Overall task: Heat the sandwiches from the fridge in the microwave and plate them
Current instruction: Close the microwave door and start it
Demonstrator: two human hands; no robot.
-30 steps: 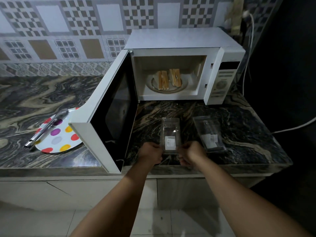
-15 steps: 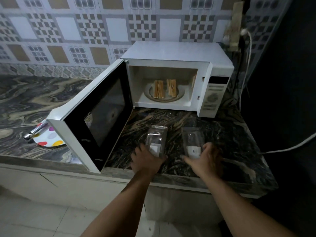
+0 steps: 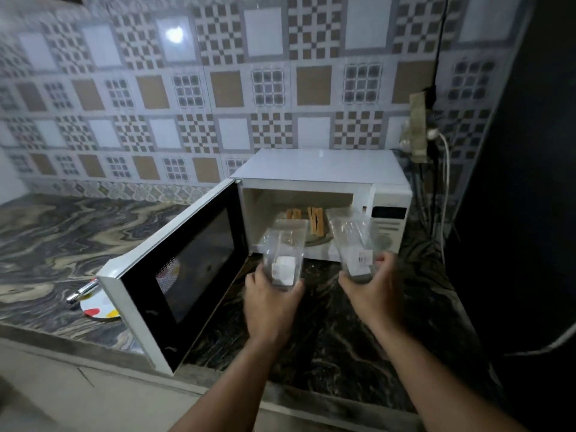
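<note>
With the sandwiches [image 3: 307, 221] already on the turntable beyond the fingers, the left hand [image 3: 270, 299] and right hand [image 3: 372, 283] each gripped an empty clear wrapper [image 3: 283, 257], so clearing them and shutting the microwave door [image 3: 184, 269] seemingly came next.

Microwave [image 3: 321, 169] sits on the marbled counter [image 3: 78, 232] against the tiled wall, door [image 3: 184, 269] swung wide to the left. Two sandwiches [image 3: 314, 221] stand on the turntable plate inside. Left hand [image 3: 271, 302] grips a clear plastic container [image 3: 285, 254] at its near end; right hand [image 3: 372, 283] grips a second clear container [image 3: 352, 241] likewise. Both containers are lifted in front of the open cavity. Left of the door, a spotted plate [image 3: 98, 308] with metal tongs [image 3: 81, 291] on it, partly hidden.
</note>
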